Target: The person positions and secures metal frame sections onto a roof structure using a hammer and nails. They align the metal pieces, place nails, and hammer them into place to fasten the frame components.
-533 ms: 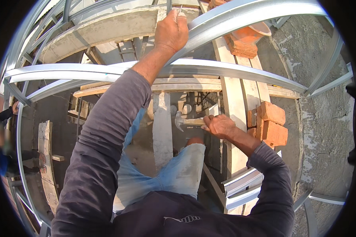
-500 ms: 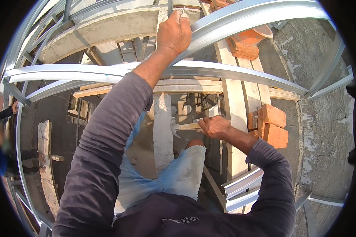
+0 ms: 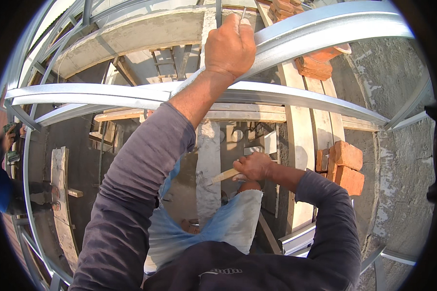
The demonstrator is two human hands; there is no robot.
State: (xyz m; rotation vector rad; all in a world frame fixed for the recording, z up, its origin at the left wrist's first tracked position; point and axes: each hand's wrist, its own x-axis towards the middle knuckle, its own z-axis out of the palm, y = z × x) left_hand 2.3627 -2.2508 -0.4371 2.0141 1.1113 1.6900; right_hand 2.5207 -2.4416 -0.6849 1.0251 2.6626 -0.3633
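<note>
My left hand [image 3: 230, 47] is closed at the top, beside the upper galvanized steel channel [image 3: 325, 36]. A thin metal pin, perhaps a nail [image 3: 243, 14], sticks up between its thumb and fingers. My left forearm crosses over the lower steel channel [image 3: 102, 93]. My right hand [image 3: 254, 166] is wrapped round the wooden handle of a hammer [image 3: 224, 175], low over my right thigh. The handle slants down to the left, and the hammer's head is blurred against the pale concrete beam below.
Wooden planks [image 3: 300, 145] run along the right, with orange bricks [image 3: 348, 167] stacked on them. More bricks [image 3: 315, 67] lie farther off. A rough concrete surface [image 3: 403, 160] spans the right side. Another person [image 3: 6, 186] is at the left rim. A narrow board [image 3: 60, 194] lies nearby.
The hammer's head has swung down and its handle now tilts. My left hand still pinches the pin beside the channel. The whole view has shifted slightly, with the frame appearing farther right and lower.
</note>
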